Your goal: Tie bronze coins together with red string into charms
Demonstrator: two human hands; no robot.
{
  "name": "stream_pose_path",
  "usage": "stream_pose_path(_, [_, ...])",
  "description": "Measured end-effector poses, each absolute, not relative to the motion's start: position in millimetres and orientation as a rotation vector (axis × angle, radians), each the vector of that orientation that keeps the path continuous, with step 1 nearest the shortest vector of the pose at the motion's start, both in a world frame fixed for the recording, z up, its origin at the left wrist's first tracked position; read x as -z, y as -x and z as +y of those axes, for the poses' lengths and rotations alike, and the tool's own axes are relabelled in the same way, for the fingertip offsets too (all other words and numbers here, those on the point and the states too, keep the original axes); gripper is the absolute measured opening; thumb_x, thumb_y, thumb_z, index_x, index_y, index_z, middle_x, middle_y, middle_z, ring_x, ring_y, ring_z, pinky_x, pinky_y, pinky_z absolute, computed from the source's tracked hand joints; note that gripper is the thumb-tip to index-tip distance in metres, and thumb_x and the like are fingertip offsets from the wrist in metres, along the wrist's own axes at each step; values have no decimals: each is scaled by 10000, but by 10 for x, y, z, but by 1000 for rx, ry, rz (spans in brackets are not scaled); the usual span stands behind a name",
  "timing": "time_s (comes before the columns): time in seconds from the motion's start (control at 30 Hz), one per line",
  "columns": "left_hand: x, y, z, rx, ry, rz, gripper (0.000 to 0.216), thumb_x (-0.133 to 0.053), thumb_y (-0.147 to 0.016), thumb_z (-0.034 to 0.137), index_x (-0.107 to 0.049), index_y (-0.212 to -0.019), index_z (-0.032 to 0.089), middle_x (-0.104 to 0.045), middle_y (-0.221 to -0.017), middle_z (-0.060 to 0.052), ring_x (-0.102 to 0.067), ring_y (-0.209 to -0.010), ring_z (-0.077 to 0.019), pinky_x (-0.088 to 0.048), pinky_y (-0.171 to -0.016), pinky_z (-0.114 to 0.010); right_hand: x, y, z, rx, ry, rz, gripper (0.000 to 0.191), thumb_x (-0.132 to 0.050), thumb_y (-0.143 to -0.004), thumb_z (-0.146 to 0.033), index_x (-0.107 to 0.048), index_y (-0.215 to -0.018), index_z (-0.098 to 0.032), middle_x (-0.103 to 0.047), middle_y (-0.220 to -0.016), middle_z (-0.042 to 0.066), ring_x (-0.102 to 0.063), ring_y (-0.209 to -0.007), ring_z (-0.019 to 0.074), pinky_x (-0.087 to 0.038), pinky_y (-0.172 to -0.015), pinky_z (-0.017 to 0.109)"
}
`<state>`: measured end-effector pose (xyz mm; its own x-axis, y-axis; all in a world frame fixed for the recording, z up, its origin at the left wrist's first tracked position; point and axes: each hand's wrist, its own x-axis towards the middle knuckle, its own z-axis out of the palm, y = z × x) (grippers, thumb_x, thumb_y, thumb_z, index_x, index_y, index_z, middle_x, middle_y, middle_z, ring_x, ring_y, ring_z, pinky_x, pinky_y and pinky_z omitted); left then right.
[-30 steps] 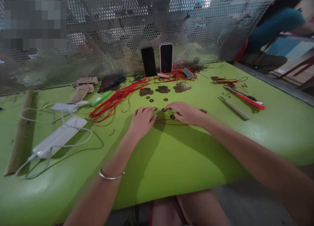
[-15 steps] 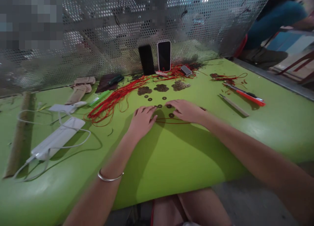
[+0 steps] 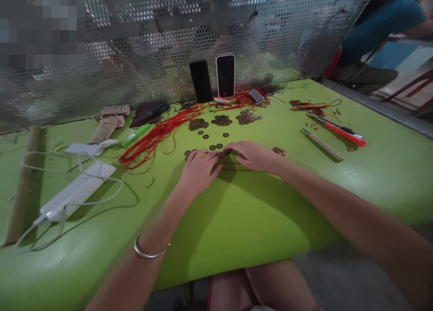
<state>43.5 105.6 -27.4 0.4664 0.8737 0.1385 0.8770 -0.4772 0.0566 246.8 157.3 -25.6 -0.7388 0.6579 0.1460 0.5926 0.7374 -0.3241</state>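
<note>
My left hand (image 3: 202, 170) rests palm down on the table, thumb apart from the stretched fingers, its tips beside small dark coins. Facing it, my right hand (image 3: 252, 156) reaches in with finger and thumb apart, the fingertips at a coin (image 3: 226, 152) partly hidden between the two hands. Just beyond the fingers lie two holed coins (image 3: 215, 147) side by side. More coins (image 3: 188, 153) show at the left hand's far side. A thin red cord (image 3: 238, 170) runs along the table under the right hand. Beyond the right wrist sits a small bunch of coins with red cord (image 3: 279, 152).
Three coin piles (image 3: 221, 120) lie farther back, near two upright phones (image 3: 225, 76). Left are a red cord bundle (image 3: 157, 137) and a white power strip (image 3: 79, 191). A box cutter (image 3: 341, 131) and a pen-like knife (image 3: 323, 145) lie right. A perforated metal screen (image 3: 142, 54) borders the back.
The hands have come closer together. My right hand has moved left, and my left hand slightly right and nearer, uncovering coins behind it and the bunch by the right wrist.
</note>
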Motion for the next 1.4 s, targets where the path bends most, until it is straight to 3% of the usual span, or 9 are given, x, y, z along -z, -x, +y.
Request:
stream_pose_path(0.47, [281, -328, 1105, 238, 2665, -1714, 494, -251, -956, 451, -482, -1289, 170, -511, -1341, -71, -428, -1211, -238, -318, -1041, -431, 387, -2414, 1576, -303, 920, -2686, 454, -433, -834, -127, -492, -1283, -103, -481, -1364, 143, -422, -1278, 247, -305, -1097, 455])
stream_pose_path(0.87, [289, -280, 1142, 251, 2694, -1707, 474, -266, -953, 454, -489, -1285, 201, -530, -1331, -48, -446, -1199, -223, -315, -1042, -418, 450, -2400, 1602, -220, 882, -2752, 489, -420, -846, -168, -454, -1327, -90, -469, -1378, 133, -427, -1270, 246, -313, -1086, 444])
stream_pose_path(1.07, [288, -283, 1136, 253, 2706, -1706, 467, -276, -953, 444, -476, -1293, 195, -515, -1343, -56, -438, -1211, -223, -306, -1055, -426, 457, -2432, 1625, -268, 911, -2714, 522, -437, -841, -162, -407, -1363, -156, -446, -1400, 112, -395, -1296, 236, -297, -1092, 465])
stream_pose_path(1.23, [301, -281, 1127, 271, 2717, -1695, 531, -256, -945, 489, -393, -1359, 184, -418, -1424, -81, -356, -1292, -241, -262, -1089, -453, 472, -2601, 1931, -185, 1141, -2508, 538, -401, -847, -138, -362, -1382, -177, -423, -1413, 102, -374, -1308, 242, -302, -1089, 478])
stream_pose_path(1.4, [329, -269, 1131, 259, 2727, -1677, 545, -239, -947, 492, -415, -1342, 160, -440, -1405, -92, -369, -1279, -244, -265, -1089, -450, 461, -2580, 2355, -117, 1253, -2504, 497, -408, -861, -168, -406, -1356, -128, -441, -1392, 147, -395, -1289, 270, -333, -1062, 485])
